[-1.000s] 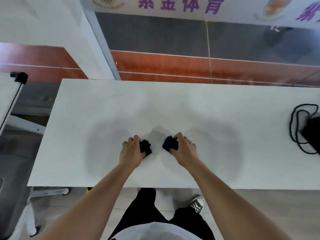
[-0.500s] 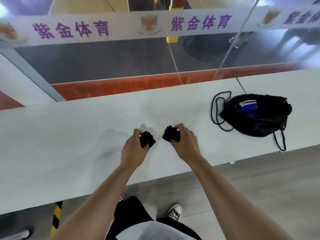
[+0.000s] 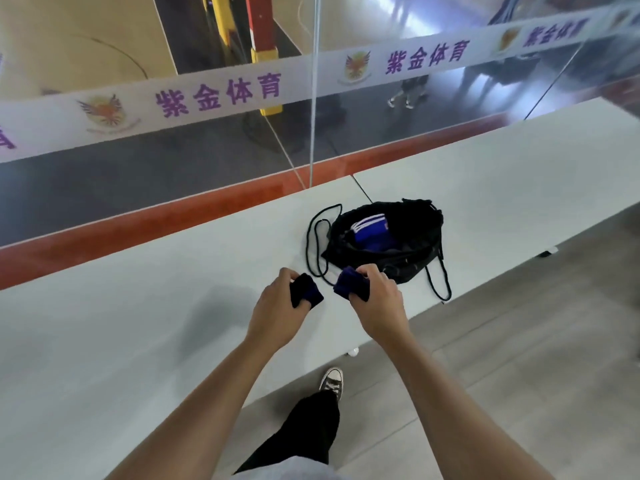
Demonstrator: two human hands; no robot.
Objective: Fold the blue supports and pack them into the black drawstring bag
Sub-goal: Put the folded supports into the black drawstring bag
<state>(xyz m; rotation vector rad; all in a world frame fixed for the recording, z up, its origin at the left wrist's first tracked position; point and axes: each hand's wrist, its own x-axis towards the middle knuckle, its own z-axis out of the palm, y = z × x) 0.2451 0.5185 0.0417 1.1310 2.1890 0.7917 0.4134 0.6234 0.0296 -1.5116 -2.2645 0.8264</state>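
Note:
My left hand (image 3: 277, 311) grips a folded dark blue support (image 3: 306, 295) above the white table (image 3: 138, 327). My right hand (image 3: 375, 299) grips a second folded blue support (image 3: 349, 288) beside it. Both hands hover just short of the black drawstring bag (image 3: 408, 244), which lies open on the table. Inside the bag a blue item with white stripes (image 3: 370, 228) shows. The bag's black cord (image 3: 317, 244) loops out to its left.
A second white table (image 3: 502, 181) adjoins on the right, with a narrow seam between them. A glass wall with a white printed banner (image 3: 221, 95) runs behind the tables. Grey floor and my shoe (image 3: 331, 382) lie below the near edge.
I have turned and stepped right; both hands carried the folded supports along the table toward the bag, which now lies just beyond my hands.

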